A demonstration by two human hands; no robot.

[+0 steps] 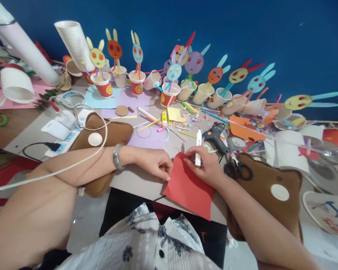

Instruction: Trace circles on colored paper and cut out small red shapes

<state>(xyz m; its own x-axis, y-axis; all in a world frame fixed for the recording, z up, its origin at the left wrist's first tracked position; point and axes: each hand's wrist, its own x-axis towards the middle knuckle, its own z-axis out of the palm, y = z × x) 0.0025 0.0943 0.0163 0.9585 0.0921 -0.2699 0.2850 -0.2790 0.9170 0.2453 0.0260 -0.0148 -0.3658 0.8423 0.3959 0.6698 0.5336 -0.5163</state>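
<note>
A sheet of red paper [191, 191] lies slanted at the table's front edge, its lower corner reaching past it. My left hand [157, 164] is closed, fingers curled, with its thumb and fingertips at the paper's left edge. Over the upper right part of the sheet, my right hand [205, 167] grips a white marker [198, 139], which stands nearly upright between thumb and fingers. The marker's lower tip is hidden by the hand. Black-handled scissors [238, 170] lie just right of my right hand, and a black glue gun [217, 137] is behind it.
Paper cups with rabbit faces on sticks, such as a red cup [169, 95], line the blue wall. Paper scraps [197, 122] and pens lie mid-table. Brown cushions [264, 195] flank me. A white cable [105, 138] crosses my left arm near a power strip [60, 144].
</note>
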